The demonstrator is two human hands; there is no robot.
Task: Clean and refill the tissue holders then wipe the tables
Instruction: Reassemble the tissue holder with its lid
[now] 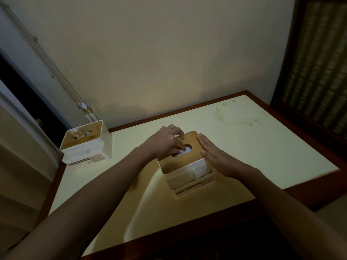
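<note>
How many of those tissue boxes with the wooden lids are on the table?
2. One tissue holder sits mid-table under both hands: the left hand at its lid opening, the right hand flat along its side. The other holder stands at the table's far left corner.

Both forearms are bare to the frame edge, no sleeve visible; the left hand (165,141) and right hand (216,156) are bare, five-fingered and ungloved.

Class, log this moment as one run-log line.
left hand: fingers at tissue in lid slot | right hand: flat on near holder | far holder: untouched | table: stained
</note>
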